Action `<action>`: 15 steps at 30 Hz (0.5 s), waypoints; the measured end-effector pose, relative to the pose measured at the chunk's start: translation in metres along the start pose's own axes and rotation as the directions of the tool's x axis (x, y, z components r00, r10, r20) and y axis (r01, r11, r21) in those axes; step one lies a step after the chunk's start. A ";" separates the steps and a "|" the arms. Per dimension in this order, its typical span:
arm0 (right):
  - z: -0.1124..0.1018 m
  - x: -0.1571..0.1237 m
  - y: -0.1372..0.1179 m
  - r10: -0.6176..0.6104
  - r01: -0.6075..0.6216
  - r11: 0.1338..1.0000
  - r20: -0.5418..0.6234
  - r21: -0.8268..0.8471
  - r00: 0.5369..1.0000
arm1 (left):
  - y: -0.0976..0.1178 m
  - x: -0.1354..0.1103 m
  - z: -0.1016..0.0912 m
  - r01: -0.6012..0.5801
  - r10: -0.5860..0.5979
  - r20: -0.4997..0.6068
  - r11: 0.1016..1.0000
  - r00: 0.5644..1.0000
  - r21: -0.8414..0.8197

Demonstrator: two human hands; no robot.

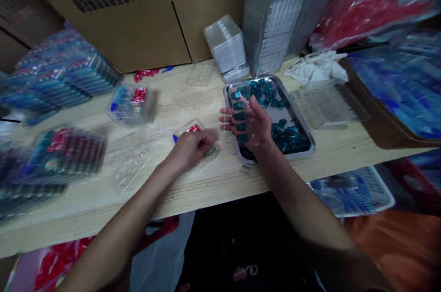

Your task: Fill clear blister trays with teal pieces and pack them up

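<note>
On the pale wood tabletop point(213, 186), the left hand point(191, 151) is curled down over a clear plastic blister tray point(206, 156), its fingers closed on the tray's edge, with a red label point(193, 128) and a blue-tipped item point(175, 138) showing just past the knuckles. The right hand point(253, 122) is open, its fingers point(227, 119) spread wide and pointing left across the near rim of a steel tray point(267, 77). A short row of teal pieces point(240, 116) lies directly beneath and between those fingers, and a loose heap of the same teal pieces point(291, 138) fills the rest of the tray. A small striped packet point(245, 169) lies on the wood just below the tray. Empty clear trays point(132, 168) lie to the left of the hands, and filled blister packs point(65, 154) are stacked farther left, blurred. Beyond the steel tray stand a stack of white plastic trays point(225, 48) and a taller stack of clear trays point(279, 16), both against a cardboard box point(120, 16). White gloves point(315, 66) and a lidded clear tray point(324, 103) sit to the right, near red bags point(372, 16) and blue packs point(396, 80).
</note>
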State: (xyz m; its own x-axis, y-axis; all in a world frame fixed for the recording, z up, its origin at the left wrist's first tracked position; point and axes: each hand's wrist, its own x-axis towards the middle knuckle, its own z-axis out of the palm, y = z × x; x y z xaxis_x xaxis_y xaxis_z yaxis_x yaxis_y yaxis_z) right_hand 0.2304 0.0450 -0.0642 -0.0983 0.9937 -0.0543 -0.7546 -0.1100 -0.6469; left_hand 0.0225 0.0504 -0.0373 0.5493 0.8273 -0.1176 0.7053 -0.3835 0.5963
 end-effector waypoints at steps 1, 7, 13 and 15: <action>0.000 0.000 0.000 -0.001 0.001 1.000 0.003 -0.004 1.000 | -0.001 0.001 0.004 -0.036 0.037 -0.009 0.998 0.999 0.054; 0.000 -0.001 0.000 -0.012 0.012 1.000 0.005 -0.027 1.000 | 0.000 -0.002 0.012 -0.162 0.181 -0.057 0.956 0.982 0.245; 0.002 -0.002 0.000 -0.006 0.006 1.000 -0.017 -0.021 1.000 | 0.012 -0.012 0.006 -0.142 0.154 -0.031 0.962 0.988 0.232; 0.004 -0.003 -0.001 -0.001 0.000 1.000 -0.028 -0.025 1.000 | 0.018 -0.013 0.007 -0.117 0.109 0.045 0.969 0.993 0.218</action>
State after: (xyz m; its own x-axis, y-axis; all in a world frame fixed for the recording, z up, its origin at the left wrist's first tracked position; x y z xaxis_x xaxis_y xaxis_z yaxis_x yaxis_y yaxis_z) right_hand 0.2291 0.0420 -0.0609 -0.0790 0.9940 -0.0753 -0.7380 -0.1091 -0.6659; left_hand 0.0316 0.0294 -0.0306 0.6429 0.7609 -0.0876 0.7170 -0.5576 0.4183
